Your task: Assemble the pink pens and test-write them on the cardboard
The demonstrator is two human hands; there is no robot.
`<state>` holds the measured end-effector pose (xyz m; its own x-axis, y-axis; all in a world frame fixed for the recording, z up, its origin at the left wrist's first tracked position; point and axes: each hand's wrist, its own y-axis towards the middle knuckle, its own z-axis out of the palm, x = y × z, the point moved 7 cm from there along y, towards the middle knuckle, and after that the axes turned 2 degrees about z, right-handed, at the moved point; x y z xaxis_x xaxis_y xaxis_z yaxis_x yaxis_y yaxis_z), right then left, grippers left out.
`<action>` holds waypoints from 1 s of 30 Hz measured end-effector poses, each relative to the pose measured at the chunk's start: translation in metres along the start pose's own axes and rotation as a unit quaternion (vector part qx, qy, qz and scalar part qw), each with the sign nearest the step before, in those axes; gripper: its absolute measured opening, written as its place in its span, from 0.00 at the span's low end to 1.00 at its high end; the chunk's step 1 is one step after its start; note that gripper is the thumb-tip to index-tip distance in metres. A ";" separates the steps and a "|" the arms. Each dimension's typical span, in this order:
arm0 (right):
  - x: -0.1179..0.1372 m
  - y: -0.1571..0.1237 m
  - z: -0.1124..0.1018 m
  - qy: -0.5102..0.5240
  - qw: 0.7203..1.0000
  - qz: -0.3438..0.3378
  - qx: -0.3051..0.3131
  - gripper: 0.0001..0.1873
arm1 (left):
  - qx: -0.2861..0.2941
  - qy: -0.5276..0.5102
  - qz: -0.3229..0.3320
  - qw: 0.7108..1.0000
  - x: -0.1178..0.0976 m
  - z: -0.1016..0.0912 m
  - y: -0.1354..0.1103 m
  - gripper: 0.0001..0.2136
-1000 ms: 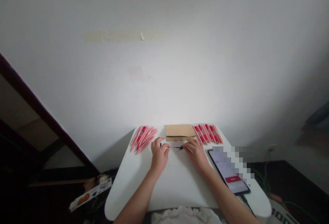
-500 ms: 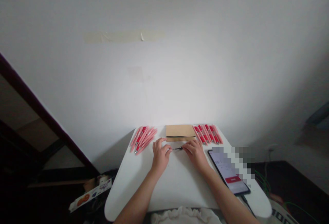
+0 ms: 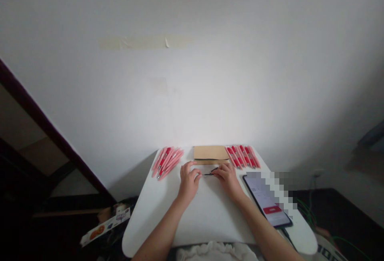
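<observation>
Though illegible, phone text point(image 3: 253, 189) — left hand point(image 3: 188, 181), right hand point(image 3: 228, 178) in pinch grips on dark rod point(image 3: 208, 174).

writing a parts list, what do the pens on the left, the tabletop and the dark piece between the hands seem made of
Pens: probably plastic; smooth-looking pink and red, with silvery, metal-looking tips. Tabletop: possibly laminate or plastic; even, white, smooth-looking. Dark piece: too small to tell.

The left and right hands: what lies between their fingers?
In the head view, a thin dark item spans the gap between the left hand and right hand; too small to identify.
</observation>
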<state>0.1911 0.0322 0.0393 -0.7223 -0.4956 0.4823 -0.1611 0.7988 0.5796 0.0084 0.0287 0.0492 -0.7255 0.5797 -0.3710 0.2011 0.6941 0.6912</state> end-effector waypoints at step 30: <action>-0.001 0.000 0.000 0.014 1.000 0.009 -0.008 0.11 | 0.014 -0.001 -0.012 1.000 -0.004 -0.002 0.002 0.03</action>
<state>0.1916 0.0321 0.0388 -0.7061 -0.4906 0.5107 -0.1374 0.8023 0.5808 0.0107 0.0267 0.0529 -0.7290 0.5630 -0.3893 0.2016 0.7201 0.6639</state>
